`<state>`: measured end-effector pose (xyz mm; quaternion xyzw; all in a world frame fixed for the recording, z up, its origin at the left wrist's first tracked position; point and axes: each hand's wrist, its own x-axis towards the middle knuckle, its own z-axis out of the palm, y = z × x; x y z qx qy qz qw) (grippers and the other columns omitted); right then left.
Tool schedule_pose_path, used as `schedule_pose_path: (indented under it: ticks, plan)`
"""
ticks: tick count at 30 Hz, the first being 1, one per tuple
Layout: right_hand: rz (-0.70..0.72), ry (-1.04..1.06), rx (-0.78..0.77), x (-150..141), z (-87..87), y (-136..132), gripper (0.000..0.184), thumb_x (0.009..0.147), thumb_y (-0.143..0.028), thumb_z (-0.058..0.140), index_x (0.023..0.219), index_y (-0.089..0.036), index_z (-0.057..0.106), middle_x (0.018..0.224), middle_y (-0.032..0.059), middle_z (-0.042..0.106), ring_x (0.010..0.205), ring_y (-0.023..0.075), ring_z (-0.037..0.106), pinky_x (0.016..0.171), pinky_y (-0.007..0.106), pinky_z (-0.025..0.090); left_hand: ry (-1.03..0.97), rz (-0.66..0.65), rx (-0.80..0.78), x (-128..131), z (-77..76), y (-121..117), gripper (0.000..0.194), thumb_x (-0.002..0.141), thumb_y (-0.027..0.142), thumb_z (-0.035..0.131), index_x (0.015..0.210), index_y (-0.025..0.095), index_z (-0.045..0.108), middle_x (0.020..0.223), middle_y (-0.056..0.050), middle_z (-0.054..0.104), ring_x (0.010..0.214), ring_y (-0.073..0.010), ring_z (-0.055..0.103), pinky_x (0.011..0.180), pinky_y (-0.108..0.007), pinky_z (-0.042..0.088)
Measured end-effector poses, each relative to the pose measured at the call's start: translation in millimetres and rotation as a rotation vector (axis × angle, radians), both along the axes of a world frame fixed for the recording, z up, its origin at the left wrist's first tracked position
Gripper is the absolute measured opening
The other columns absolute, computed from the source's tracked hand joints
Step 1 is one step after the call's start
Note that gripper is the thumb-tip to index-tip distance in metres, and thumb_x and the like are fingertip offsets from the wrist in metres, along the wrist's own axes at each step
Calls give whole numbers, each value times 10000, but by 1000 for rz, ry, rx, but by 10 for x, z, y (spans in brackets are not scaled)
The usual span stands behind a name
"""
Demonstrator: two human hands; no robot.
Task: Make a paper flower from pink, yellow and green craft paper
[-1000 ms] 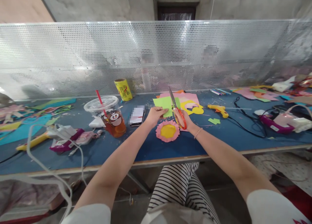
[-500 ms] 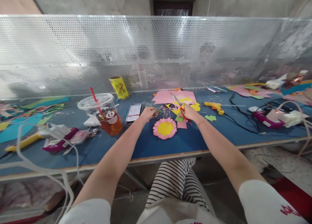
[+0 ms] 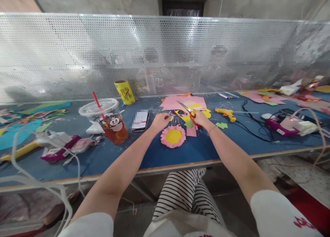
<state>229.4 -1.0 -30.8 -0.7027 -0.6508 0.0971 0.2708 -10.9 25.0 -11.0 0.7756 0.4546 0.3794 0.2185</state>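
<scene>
Right hand [image 3: 198, 117] gripping scissors [image 3: 186, 108], blades slanting forward-left!
Left hand [image 3: 162, 121] is pinching green paper [image 3: 171, 119] left of them.

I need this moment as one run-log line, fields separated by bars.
left hand: pinching green paper piece | right hand: holding red-handled scissors | pink-rimmed yellow disc: on blue table

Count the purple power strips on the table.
2: one strip left of the cup, another strip to the right of the scissors. Others could be hidden under clutter.
</scene>
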Motion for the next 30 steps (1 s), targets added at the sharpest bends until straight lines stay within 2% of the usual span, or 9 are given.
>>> schedule_pose_path:
  ticks: [2, 4, 8, 13, 16, 18, 20, 24, 30]
  plan:
    - [-15, 121, 60, -59, 32, -7, 177, 680, -191, 615, 804, -180, 490, 764, 57, 606, 727, 188, 591, 611, 262, 416, -67, -56, -28, 59, 31, -77, 64, 635, 259, 666, 673, 210, 679, 680, -29, 664, 652, -163, 568, 657, -255, 402]
    - [4, 344, 118, -158, 69, -21, 255, 636, -248, 658, 756, -197, 438, 662, -20, 518, 637, 148, 541, 589, 262, 428, -131, -129, -75, 131, 48, -154, 156, 611, 270, 696, 752, 207, 685, 776, -41, 681, 730, -175, 602, 689, -259, 430]
    - [89, 646, 174, -380, 140, -76, 377, 600, -379, 680, 773, -209, 393, 678, -71, 446, 575, 89, 491, 565, 256, 474, -251, -299, -212, 263, 50, -260, 219, 624, 261, 694, 816, 168, 650, 839, -60, 673, 759, -164, 621, 729, -280, 469]
    - [228, 1043, 252, -481, 177, -135, 481, 523, -400, 725, 751, -214, 345, 781, -61, 432, 604, 63, 511, 580, 251, 514, -418, -52, -83, 301, 55, -263, 298, 540, 206, 739, 787, 158, 579, 820, -31, 617, 715, -123, 578, 662, -249, 461]
    - [296, 1180, 273, -473, 167, -139, 502, 524, -399, 725, 721, -218, 300, 782, -65, 426, 633, 58, 520, 608, 241, 520, -536, -115, -193, 276, 82, -273, 377, 510, 214, 760, 827, 153, 567, 849, -27, 614, 704, -106, 576, 622, -226, 460]
    - [315, 1188, 277, -464, 160, -138, 502, 537, -406, 718, 707, -219, 285, 775, -62, 437, 645, 61, 527, 616, 238, 521, -555, -238, -345, 263, 98, -303, 323, 549, 279, 750, 783, 143, 573, 750, -14, 613, 635, -93, 569, 582, -215, 452]
    - [311, 1148, 297, -453, 155, -136, 485, 555, -414, 707, 707, -219, 290, 793, -51, 462, 657, 68, 538, 619, 241, 520, -569, -274, -412, 257, 103, -329, 300, 571, 344, 742, 690, 140, 558, 624, 12, 578, 550, -80, 543, 534, -204, 438]
    - [211, 949, 360, -407, 154, -142, 396, 612, -434, 661, 765, -215, 369, 883, -7, 531, 659, 88, 550, 586, 251, 498, -655, -167, -369, 228, 65, -281, 320, 565, 367, 745, 611, 149, 515, 538, 41, 534, 492, -86, 539, 507, -217, 459]
    - [119, 408, 291, -372, 196, -227, 359, 714, -532, 564, 746, -204, 424, 684, -19, 500, 616, 125, 486, 595, 284, 422, -759, 12, -305, 77, 46, -83, 221, 656, 297, 684, 687, 148, 523, 576, 9, 613, 456, -88, 550, 472, -213, 457]
